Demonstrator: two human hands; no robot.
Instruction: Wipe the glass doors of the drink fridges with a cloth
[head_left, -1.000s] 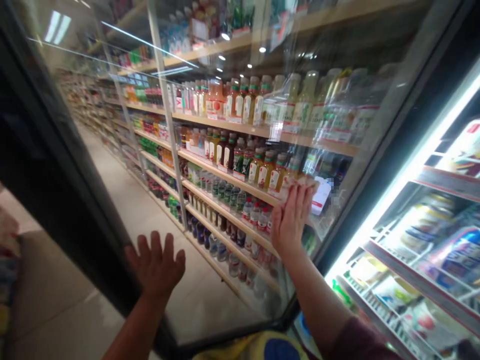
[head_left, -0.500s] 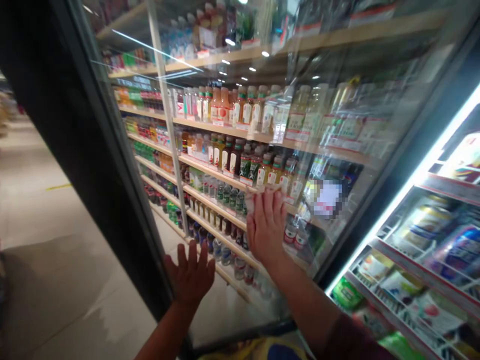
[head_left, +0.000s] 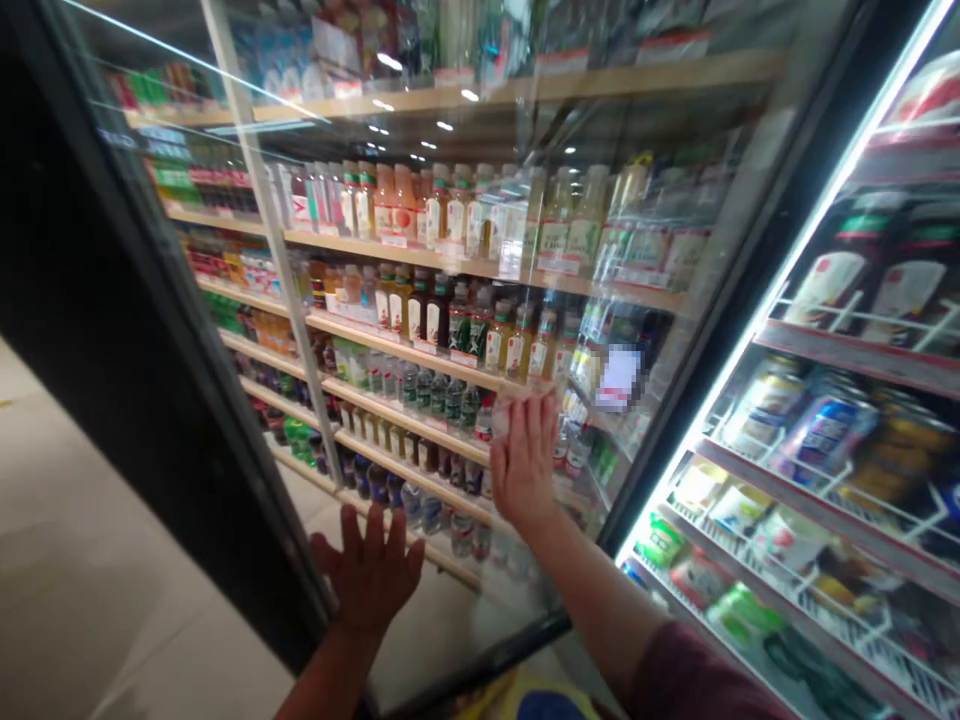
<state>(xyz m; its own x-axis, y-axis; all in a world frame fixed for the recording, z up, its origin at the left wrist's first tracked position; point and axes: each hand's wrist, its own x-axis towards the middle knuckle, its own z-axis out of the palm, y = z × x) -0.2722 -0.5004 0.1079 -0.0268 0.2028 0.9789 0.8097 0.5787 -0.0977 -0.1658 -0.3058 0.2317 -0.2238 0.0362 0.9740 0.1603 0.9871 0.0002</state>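
Observation:
A glass door (head_left: 465, 640) in a black frame stands swung out before me, at a slant. My right hand (head_left: 525, 460) lies with its fingers outstretched on a thin pale cloth (head_left: 510, 400), pressing it to the pane. Part of the cloth is hidden under the fingers. Lower down on the left, my left hand (head_left: 371, 565) rests with spread fingers on or close to the glass, beside the black door frame (head_left: 187, 370); nothing shows in it. Whether that palm fully touches the pane I cannot tell.
Through or in the pane appear shelves of bottled drinks (head_left: 450, 320). To the right is a lit cooler with wire-fronted shelves (head_left: 847, 340) carrying cans (head_left: 825, 430) and bottles. Pale floor tiles (head_left: 97, 560) lie at the left. Something yellow and blue (head_left: 547, 700) shows at the bottom.
My view has turned to the right, so more cooler shelves show. My right hand with the cloth is a little nearer the door's right side. The left hand stays by the left frame.

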